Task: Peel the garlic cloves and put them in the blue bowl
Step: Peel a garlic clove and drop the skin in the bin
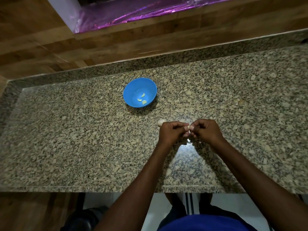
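A blue bowl point(133, 88) stands on the granite counter point(83, 139), with three peeled garlic cloves point(142, 99) inside it. Just in front of the bowl, my left hand point(171, 132) and my right hand point(205, 130) meet above the counter. Between their fingertips they pinch a small garlic clove point(188, 127), mostly hidden by the fingers. A pale garlic bulb point(161, 122) lies on the counter, touching the far side of my left hand. Pale bits, perhaps skins point(183, 121), lie behind my hands.
The counter's front edge point(100, 187) runs below my forearms. A raised granite ledge and a wooden wall point(50, 47) close the far side. Purple foil point(133, 12) lines an opening above.
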Available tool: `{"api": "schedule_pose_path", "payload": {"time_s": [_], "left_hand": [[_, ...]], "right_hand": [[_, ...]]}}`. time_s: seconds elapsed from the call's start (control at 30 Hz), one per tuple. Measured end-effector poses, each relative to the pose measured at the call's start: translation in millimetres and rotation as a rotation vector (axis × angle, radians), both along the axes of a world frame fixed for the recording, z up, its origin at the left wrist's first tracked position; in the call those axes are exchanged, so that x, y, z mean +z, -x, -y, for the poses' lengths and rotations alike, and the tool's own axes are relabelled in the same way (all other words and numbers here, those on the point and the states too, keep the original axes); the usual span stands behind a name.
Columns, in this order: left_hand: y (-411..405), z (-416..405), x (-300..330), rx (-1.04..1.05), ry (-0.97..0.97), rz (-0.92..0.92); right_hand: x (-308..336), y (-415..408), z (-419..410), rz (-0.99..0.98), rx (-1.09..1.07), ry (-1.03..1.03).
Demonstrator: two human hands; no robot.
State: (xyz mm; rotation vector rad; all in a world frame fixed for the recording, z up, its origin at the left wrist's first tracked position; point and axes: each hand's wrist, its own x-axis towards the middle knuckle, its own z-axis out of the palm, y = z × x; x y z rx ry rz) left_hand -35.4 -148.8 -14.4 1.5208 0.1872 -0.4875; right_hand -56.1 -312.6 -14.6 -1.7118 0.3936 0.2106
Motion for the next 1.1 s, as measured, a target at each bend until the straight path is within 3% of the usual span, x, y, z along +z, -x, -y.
{"api": "schedule_pose_path", "payload": {"time_s": [0.2,0.37,0.57,0.83,0.9,1.03,1.1], "left_hand": [[-4.9,-0.6,4.1,-0.015,0.006,-0.049],[-6.8,-3.0,8.7,-0.018,0.061,-0.197],[-10.0,-5.5,14.1,-0.044,0.11,-0.298],[-15.5,-4.5,15.9,-0.003,0.089,-0.396],[-16.1,-5.1,14.4,-0.022,0.045,-0.371],[-12.2,-6.4,10.7,-0.148,-0.079,-0.136],[-9.5,-5.4,8.6,-0.208,-0.119,-0.03]], "right_hand": [[0.0,-3.6,-0.8,0.061,0.038,0.102],[6.0,-3.1,1.3,0.071,0.08,0.127],[18.9,-6.5,-1.5,0.172,0.217,0.531],[20.3,-2.5,-4.6,0.294,0.319,0.707],[15.5,-0.7,-4.6,0.267,0.269,0.616],[7.3,-9.2,2.2,-0.139,0.003,0.04],[6.0,-12.6,4.4,-0.256,-0.026,-0.11]]}}
